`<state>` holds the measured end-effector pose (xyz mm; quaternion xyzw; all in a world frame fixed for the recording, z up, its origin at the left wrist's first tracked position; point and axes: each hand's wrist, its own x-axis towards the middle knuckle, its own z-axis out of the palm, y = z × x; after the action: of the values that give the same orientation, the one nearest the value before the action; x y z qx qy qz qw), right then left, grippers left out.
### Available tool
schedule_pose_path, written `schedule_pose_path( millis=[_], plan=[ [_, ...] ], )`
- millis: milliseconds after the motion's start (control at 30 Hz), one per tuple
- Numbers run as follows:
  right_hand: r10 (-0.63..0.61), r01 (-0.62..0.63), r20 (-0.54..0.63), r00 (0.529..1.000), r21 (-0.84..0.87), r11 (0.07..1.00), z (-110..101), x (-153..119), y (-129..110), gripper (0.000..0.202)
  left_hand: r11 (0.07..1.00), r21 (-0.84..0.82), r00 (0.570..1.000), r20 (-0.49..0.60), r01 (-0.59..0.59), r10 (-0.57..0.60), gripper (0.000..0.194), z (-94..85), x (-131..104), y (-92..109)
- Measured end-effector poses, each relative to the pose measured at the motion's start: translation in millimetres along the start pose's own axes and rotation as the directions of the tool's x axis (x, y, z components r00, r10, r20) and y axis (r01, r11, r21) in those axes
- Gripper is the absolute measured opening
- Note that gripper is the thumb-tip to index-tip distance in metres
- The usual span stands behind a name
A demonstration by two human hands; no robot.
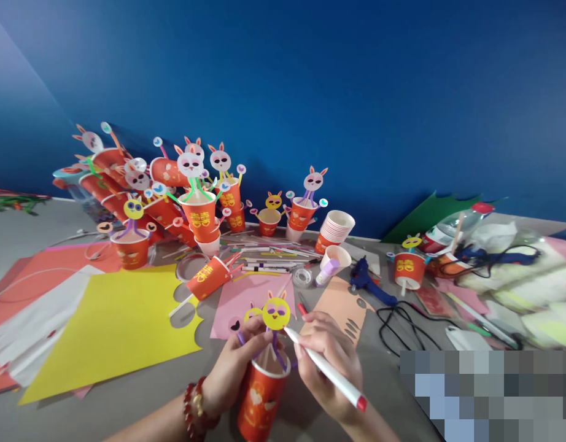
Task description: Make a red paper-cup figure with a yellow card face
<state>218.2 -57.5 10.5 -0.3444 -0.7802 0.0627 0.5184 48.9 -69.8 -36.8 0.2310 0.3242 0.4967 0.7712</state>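
My left hand (239, 362), with a red bead bracelet on the wrist, pinches a yellow paper bunny face (276, 314) at its lower edge. Purple pipe cleaners run from the face down into a red paper cup (263, 399) standing below it. In my right hand (331, 362) is a white marker pen (331, 373) with a red end, gripped like a pencil. Its tip points at the right edge of the yellow face, very close or touching; I cannot tell which. Part of a second yellow face (253, 312) shows behind my left fingers.
Several finished-looking cup figures (200, 215) crowd the back left. A yellow sheet (117, 319) lies at left, with a pink sheet (264, 291) behind my hands. On the right are a blue glue gun (368, 282) with a black cord, a plastic bottle (458, 228) and stacked cups (337, 227).
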Motion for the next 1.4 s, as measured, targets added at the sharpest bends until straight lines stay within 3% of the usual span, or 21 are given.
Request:
schedule_pose_path(
  millis=[267,500,667,1100,1400],
  plan=[
    [-0.013,0.013,-0.013,1.000,-0.031,0.999,4.0,3.0,-3.1,0.023,0.999,-0.029,0.999,0.035,0.028,-0.027,0.011,2.6,-6.8,4.4],
    [0.018,-0.018,0.009,1.000,0.024,1.000,7.5,0.6,-2.3,0.025,1.000,-0.014,0.995,0.096,0.009,-0.007,0.021,3.5,-7.4,6.7],
    [0.015,-0.016,0.012,1.000,0.014,1.000,9.0,0.5,-1.3,0.025,1.000,-0.012,0.996,0.087,0.009,-0.008,0.016,4.9,-7.7,8.5],
    [0.001,-0.001,-0.018,1.000,-0.010,1.000,8.7,1.6,-1.9,0.025,1.000,-0.012,0.996,0.090,0.015,-0.014,0.026,8.0,-8.8,10.5],
    [0.012,-0.011,-0.008,1.000,0.018,1.000,9.3,0.8,-0.9,0.027,1.000,-0.005,0.999,0.045,0.030,-0.029,0.015,9.3,-10.1,11.4]
  ],
)
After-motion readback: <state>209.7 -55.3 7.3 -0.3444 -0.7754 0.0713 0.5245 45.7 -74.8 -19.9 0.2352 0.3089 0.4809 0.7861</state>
